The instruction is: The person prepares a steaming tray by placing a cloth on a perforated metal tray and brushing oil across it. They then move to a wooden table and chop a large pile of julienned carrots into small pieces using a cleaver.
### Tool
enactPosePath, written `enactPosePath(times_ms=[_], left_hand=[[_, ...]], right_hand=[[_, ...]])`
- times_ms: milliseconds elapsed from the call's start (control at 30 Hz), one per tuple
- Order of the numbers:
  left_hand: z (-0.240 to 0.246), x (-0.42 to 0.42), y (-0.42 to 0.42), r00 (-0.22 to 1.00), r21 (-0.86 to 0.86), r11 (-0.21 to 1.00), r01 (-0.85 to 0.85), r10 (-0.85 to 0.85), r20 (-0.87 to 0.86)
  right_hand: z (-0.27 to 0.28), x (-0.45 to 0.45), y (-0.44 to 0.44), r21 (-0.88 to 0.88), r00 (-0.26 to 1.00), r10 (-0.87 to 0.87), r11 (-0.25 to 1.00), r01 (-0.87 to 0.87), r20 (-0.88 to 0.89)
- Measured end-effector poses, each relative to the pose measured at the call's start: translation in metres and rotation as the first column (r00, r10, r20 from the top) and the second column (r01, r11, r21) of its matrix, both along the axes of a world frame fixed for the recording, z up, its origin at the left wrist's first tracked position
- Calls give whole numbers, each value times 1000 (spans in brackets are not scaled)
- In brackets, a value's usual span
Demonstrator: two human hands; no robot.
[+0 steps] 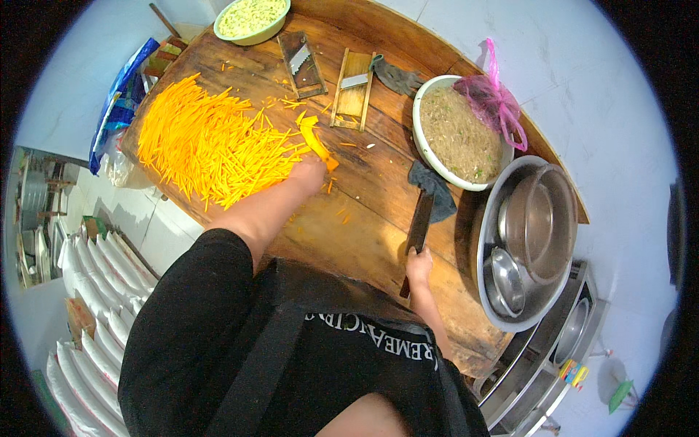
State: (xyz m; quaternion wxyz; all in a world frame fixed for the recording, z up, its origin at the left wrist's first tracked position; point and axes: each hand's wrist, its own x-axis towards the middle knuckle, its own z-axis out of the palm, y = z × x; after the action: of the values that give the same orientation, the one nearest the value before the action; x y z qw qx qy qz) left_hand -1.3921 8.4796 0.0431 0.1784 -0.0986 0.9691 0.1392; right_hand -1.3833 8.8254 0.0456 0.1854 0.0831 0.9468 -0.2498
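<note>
My left hand rests low over the wooden table, against the right end of a wide heap of orange shreds. Flat orange vegetable pieces lie just beyond it; its fingers are hidden, so whether it holds any is unclear. My right hand grips a long, dark, narrow wooden tool, seen edge-on. The tool's far end meets a dark grey cloth or glove. Two wooden graters with metal blades, one dark and one lighter, lie farther back.
A bowl of pale green shreds stands at the back. To the right are a glove, a white bowl of noodle-like strands, a pink plastic bag and a large metal basin holding bowls. White sacks stand at left.
</note>
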Motion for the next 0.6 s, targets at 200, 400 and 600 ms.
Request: enactPosePath(times_ms=[200,400,600], left_hand=[[-11,-36,-27,994,-145,986,83,-92,-54],[-20,-71,-57,934,-199,920,337,-298,199],[-23,-76,-80,880,-126,871,475,-472,52]], right_hand=[[-2,18,7,118,921,249,948,-295,301],[-14,46,-22,195,944,107,965,-173,311],[-18,58,-33,300,982,137,939,-170,128]])
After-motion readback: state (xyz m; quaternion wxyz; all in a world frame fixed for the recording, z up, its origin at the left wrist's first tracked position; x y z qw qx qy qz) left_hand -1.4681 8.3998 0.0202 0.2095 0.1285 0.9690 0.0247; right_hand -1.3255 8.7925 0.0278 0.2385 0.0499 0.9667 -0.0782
